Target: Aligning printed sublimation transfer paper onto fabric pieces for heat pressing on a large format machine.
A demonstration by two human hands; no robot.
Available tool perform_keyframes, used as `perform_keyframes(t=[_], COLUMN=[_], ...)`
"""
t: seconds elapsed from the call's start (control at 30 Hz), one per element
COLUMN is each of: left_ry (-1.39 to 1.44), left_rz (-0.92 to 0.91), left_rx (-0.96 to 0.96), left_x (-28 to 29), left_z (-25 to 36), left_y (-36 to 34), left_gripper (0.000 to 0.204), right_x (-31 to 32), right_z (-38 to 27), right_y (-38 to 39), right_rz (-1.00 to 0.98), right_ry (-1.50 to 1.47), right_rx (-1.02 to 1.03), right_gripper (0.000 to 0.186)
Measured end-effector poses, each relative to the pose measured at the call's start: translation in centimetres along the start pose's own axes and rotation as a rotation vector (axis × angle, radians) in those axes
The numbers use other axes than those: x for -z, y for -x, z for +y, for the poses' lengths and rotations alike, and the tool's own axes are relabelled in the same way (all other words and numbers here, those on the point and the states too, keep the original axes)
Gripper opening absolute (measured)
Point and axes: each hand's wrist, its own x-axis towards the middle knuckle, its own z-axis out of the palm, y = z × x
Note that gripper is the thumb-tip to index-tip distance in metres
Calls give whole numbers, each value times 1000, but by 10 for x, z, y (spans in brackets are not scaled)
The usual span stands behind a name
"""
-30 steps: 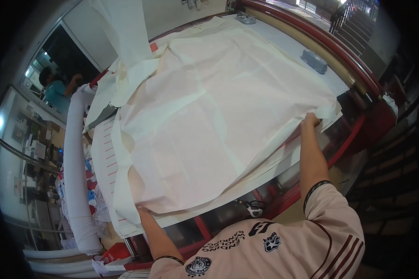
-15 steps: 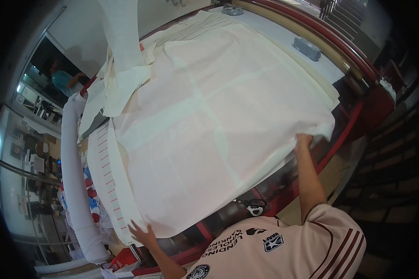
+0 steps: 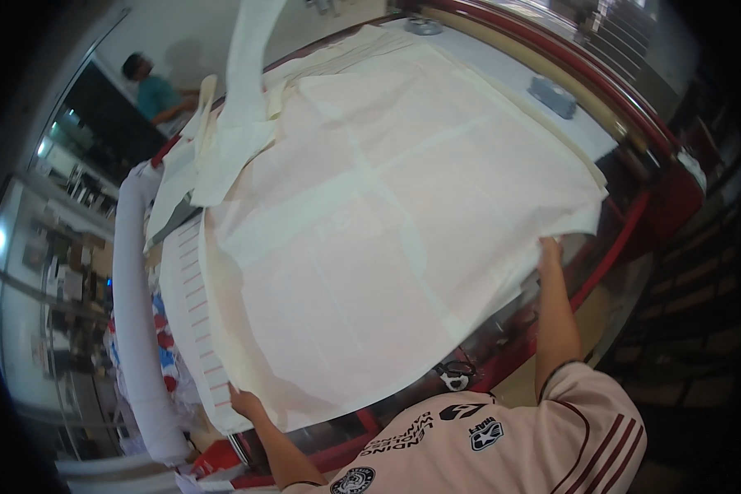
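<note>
A large, thin sheet (image 3: 370,247), pale pink with whitish-green bands, covers most of the long red-framed table before me. My right hand (image 3: 550,249) is closed on its near edge toward the right corner, where the sheet lifts and folds a little. At the near left corner my left hand (image 3: 247,405) has its fingers pinched on the sheet's edge, partly hidden from above. Under that edge, a white strip with red marks (image 3: 193,284) runs along the left side.
Cream and white sheets (image 3: 239,156) are heaped at the far left. Grey wrapped bundles (image 3: 553,97) rest on the far right side. A white roll (image 3: 136,313) stands along the left. Scissors (image 3: 457,370) lie by the near rail. Another person (image 3: 156,95) stands beyond.
My left hand has gone from spread fingers to a pinch on the sheet's edge. The sheet's left edge has lifted and curled. The other person appears farther right in view.
</note>
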Motion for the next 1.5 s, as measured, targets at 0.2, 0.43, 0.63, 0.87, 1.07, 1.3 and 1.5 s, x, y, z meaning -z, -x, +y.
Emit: perform_keyframes(t=[0.2,0.43,0.63,0.87,1.07,1.3,1.5], left_ry=[694,1101,325,-322,-90,-118,-59], left_rz=[208,158,-33,207,-234,-302,-391], left_rx=[384,542,481,-291,-405,-249,-219], left_x=[48,26,35,55,-45,-57,-71], left_z=[-90,-82,-143,36,124,132,156], left_y=[-94,-98,-27,7,41,34,23], left_gripper=[40,47,58,66,67,65,63], right_x=[1,-23,-27,-114,-402,-630,-734], right_z=[37,8,-7,-34,43,171,207], right_y=[33,39,57,129,263,306,227], right_rz=[-13,173,234,-73,-980,-1201,-1152], right_ry=[167,304,252,915,786,1638,1566], right_rx=[-90,10,77,1018,1345,1470,1358], right_gripper=[50,70,53,45,26,33,36])
